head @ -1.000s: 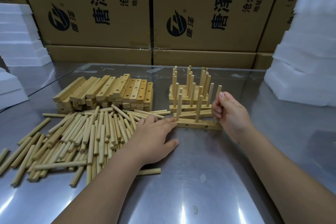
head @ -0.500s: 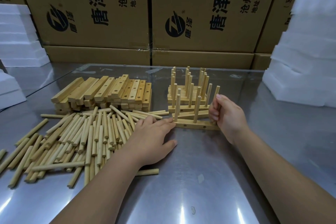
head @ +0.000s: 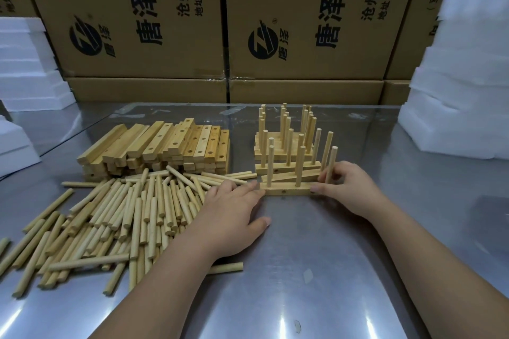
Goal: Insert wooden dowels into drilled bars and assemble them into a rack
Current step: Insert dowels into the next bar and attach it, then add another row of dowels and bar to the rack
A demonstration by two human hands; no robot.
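right hand (head: 348,187) slid down the round dowel (head: 332,162) — thumb on drilled bar (head: 286,189)

Left hand (head: 231,213) flat on steel table (head: 316,270), fingers straight, fingertips touching left end of front drilled bar (head: 286,190). That bar carries three upright dowels. Right hand (head: 351,187) curls round the right-end dowel (head: 332,158) low down, thumb on the bar's front face. Just behind: dowelled bars (head: 286,146), stacked. Left of them, stack of bare bars (head: 170,143), with loose dowel pile (head: 124,215) in front. Cardboard boxes (head: 143,22) at back, white foam blocks (head: 462,91) far right.
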